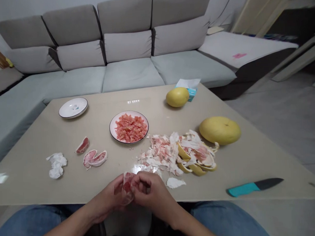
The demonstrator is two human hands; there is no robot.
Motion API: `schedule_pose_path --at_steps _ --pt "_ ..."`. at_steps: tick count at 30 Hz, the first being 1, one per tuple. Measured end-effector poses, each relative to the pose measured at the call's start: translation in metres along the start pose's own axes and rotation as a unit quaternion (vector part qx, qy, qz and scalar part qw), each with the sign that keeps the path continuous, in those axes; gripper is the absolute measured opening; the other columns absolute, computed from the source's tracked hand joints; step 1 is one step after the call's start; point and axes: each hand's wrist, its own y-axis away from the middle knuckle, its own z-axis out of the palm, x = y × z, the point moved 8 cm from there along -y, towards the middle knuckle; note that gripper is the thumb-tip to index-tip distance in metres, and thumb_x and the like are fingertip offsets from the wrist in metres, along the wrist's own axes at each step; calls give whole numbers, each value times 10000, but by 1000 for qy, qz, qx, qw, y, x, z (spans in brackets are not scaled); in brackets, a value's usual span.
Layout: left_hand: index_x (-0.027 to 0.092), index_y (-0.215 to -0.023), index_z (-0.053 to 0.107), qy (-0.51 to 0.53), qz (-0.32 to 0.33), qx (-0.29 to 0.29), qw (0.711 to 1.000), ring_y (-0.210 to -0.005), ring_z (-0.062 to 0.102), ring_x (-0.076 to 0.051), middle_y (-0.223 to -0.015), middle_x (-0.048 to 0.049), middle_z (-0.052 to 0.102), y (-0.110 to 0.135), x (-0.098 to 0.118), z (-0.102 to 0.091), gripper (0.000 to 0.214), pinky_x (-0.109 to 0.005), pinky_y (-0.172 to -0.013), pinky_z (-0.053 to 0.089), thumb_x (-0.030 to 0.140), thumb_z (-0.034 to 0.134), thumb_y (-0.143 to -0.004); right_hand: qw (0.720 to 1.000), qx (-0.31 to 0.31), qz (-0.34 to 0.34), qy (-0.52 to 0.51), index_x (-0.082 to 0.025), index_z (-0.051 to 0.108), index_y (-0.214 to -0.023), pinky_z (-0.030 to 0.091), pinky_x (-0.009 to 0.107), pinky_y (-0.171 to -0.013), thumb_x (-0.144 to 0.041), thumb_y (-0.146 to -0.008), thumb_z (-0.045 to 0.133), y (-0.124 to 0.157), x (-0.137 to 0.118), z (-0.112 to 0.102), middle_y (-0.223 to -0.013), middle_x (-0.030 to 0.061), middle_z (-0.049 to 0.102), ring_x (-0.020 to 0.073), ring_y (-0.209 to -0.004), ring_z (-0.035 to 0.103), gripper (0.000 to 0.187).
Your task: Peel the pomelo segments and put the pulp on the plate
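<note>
My left hand [108,198] and my right hand [149,191] meet at the near edge of the table, both closed on one pink pomelo segment [127,189] held between them. The right fingers pinch at its pale skin. Just beyond the hands lies a heap of white membrane and yellow peel [178,153]. A plate of peeled pink flesh pieces [129,128] stands behind it. To the left lie three unpeeled segments [92,156] and a crumpled tissue [56,165].
A beige table [33,137] carries an empty white plate [73,107], a whole pomelo [220,130], a smaller yellow fruit [177,97] by a tissue pack [190,87], and a teal-handled knife [254,186] at the right. A grey sofa [128,56] stands behind.
</note>
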Motion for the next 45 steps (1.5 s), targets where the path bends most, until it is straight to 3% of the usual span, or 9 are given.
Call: schedule_pose_path --at_steps 2,7,11,17,20,26,30,35,45 --pt "224 -1235 556 -36 21 43 998 -806 612 -151 -920 -47 613 1 1 -3 448 -226 -683 514 313 690 -817 1000 -5 -6 9 -172 604 -630 284 194 -458 -185 -703 580 0 -1 3 -536 -54 485 76 -485 372 78" --pt "218 -1286 462 -24 25 71 997 -503 496 -113 -671 6 550 3 7 -5 426 -259 -457 514 435 484 -920 999 11 31 -40 -177 549 -612 228 186 -447 -236 -676 601 -4 9 -8 -493 -81 373 70 -482 294 101" --pt "207 -1246 460 -11 20 63 998 -484 493 -117 -608 13 542 5 15 -3 398 -261 -446 518 452 446 -932 992 0 74 -101 -180 522 -635 188 186 -446 -262 -659 597 -9 21 -17 -491 -89 345 66 -475 256 114" --pt "200 -1130 506 -34 27 65 997 -448 515 -126 -599 -7 591 8 14 -5 351 -239 -441 472 479 425 -932 990 -31 84 -109 -192 526 -659 185 202 -457 -281 -707 603 -9 25 -12 -508 -87 337 75 -471 267 128" --pt "201 -1206 488 -71 45 95 992 -471 544 -147 -573 0 599 10 15 -10 414 -252 -483 471 500 425 -926 991 -58 81 -89 -206 548 -771 253 199 -460 -370 -781 606 -7 20 -8 -524 -85 386 89 -470 344 174" --pt "220 -1209 520 -124 63 106 985 -568 605 -162 -740 -16 634 12 16 -11 397 -261 -545 472 483 463 -916 999 -34 41 -3 -220 499 -1119 391 212 -560 -394 -772 706 -2 12 -2 -785 -28 540 118 -635 474 439" --pt "211 -1204 508 -143 70 106 982 -600 606 -160 -800 -29 630 12 14 -12 389 -255 -545 459 472 466 -918 995 -26 -40 84 -200 575 -832 378 226 -605 -336 -833 665 0 5 3 -784 -17 546 126 -686 485 163" --pt "211 -1185 472 -153 69 88 982 -504 564 -131 -680 16 584 10 9 -9 356 -233 -489 443 438 501 -913 986 -60 -125 97 -184 529 -624 346 240 -608 -285 -945 478 2 -10 8 -659 -22 498 121 -646 463 340" --pt "212 -1010 506 -75 49 39 995 -406 553 -98 -654 22 598 12 8 5 200 -190 -387 453 394 461 -941 986 -44 -135 92 -189 465 -570 313 250 -587 -285 -933 466 5 -21 -3 -605 -23 458 126 -616 436 376"
